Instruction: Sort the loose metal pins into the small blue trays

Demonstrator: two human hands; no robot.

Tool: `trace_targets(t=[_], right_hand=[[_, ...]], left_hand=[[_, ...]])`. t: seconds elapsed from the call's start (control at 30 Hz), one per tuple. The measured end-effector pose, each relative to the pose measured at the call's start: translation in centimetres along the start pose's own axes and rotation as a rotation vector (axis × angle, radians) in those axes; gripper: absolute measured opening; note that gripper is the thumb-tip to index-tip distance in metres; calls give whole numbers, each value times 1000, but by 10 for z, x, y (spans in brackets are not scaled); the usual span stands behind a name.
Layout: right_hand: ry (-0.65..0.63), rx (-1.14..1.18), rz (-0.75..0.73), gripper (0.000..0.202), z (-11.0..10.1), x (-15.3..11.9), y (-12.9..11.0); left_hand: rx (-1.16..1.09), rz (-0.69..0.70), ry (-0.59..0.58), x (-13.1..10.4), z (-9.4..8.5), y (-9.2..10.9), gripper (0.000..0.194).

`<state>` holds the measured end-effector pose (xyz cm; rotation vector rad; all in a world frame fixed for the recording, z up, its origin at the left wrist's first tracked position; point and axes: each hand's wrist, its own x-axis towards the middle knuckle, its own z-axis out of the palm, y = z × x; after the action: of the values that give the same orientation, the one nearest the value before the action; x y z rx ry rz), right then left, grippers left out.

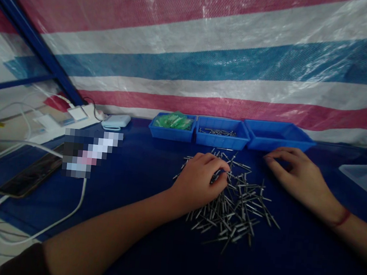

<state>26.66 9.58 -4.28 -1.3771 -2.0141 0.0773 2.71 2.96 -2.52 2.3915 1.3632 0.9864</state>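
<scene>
A loose pile of metal pop rivets [242, 203] lies criss-crossed on the dark blue tabletop. Over the pile's upper left part rests my left hand [201, 176], its fingers bent and a gap showing between thumb and index finger. Nothing shows in that gap; its other fingertips are hidden. To the right of the pile, just in front of the right-hand blue bin [280, 142], is my right hand [299, 177]. Its thumb and index fingertips come together in a pinch, and whatever may be between them is too small to make out.
Behind the pile, a middle blue bin [222, 140] contains rivets and a left one [171, 134] contains green plastic packets [177, 120]. A phone [32, 170], white cables [82, 197] and a power strip [64, 128] lie left. A clear plastic container [366, 179] stands right.
</scene>
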Motion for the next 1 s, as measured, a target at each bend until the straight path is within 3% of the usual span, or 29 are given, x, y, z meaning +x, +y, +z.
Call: trace_targets(t=[0.3,0.5,0.6,0.8,1.0], right_hand=[[-4,17,-33,26,1,-1,1],[-10,24,-25,21,0,-1,0],[-7,21,-32,19,1,-1,-1],[19,27,-60,18,2,-2,-1],[17,44,-64,16,1,-2,-3]], left_hand=[[21,1,-15,2,-3,0,13],[99,63,-6,13,-10,-3,31],[124,116,-12,21,-9,-2,24],[193,164,-133,38,6,2,13],[237,296,-289,53,8,6,20]])
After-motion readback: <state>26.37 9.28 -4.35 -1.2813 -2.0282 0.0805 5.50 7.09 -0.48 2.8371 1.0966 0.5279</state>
